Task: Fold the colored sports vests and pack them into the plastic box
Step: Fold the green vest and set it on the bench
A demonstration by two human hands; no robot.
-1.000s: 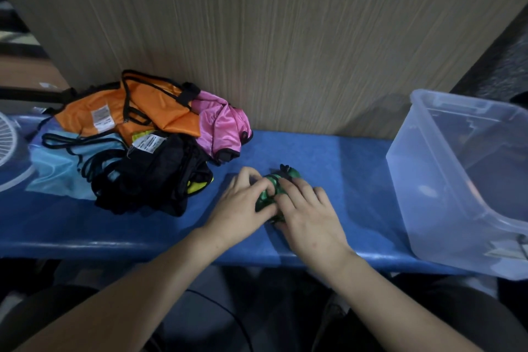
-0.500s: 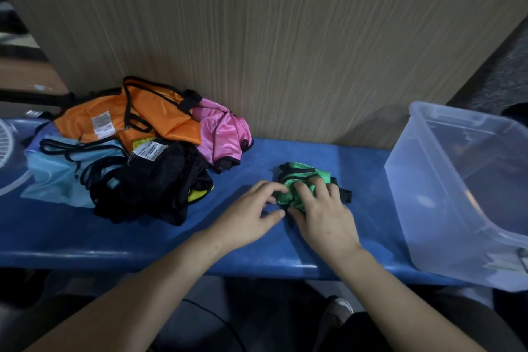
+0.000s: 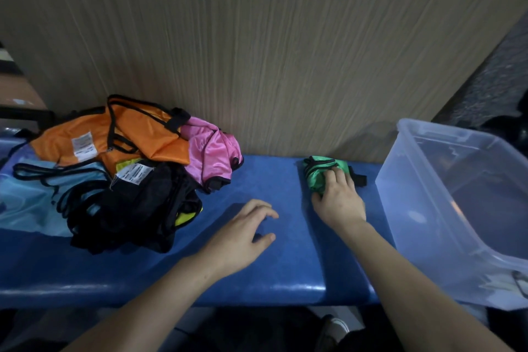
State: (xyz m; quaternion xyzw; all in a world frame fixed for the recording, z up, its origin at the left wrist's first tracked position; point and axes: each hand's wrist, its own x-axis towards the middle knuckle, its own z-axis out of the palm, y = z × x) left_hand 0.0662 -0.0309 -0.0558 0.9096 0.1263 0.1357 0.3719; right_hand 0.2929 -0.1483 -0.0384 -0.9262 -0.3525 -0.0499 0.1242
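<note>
So the small folded green satin vest with black trim [image 3: 317, 173] is sitting on the padded blue bench [image 3: 274, 266], up near its back edge by the wood-grain wall panel [image 3: 271, 46] and just beside the clear plastic storage box [image 3: 428, 240]. The right hand [image 3: 340, 203] is on top of it, fingers curled over the near side of the bundle and gripping it — a black strap end pokes out from under the fingers on the box side.

The left hand [image 3: 243, 234] is out over the bare blue padding in the middle of the bench, well apart from the green vest, fingers loosely spread and relaxed, holding nothing.

Over at the left end of the bench there's the unfolded heap — an orange vest with black edging [image 3: 143, 134] on top at the back, a crumpled pink satin vest [image 3: 213, 151] against the wall side, a black mesh vest [image 3: 137, 208] at the front, and a light blue vest [image 3: 25, 197] at the far left. White care labels show on the orange and black ones.

The box stands at the right end of the bench and overhangs its front edge.
</note>
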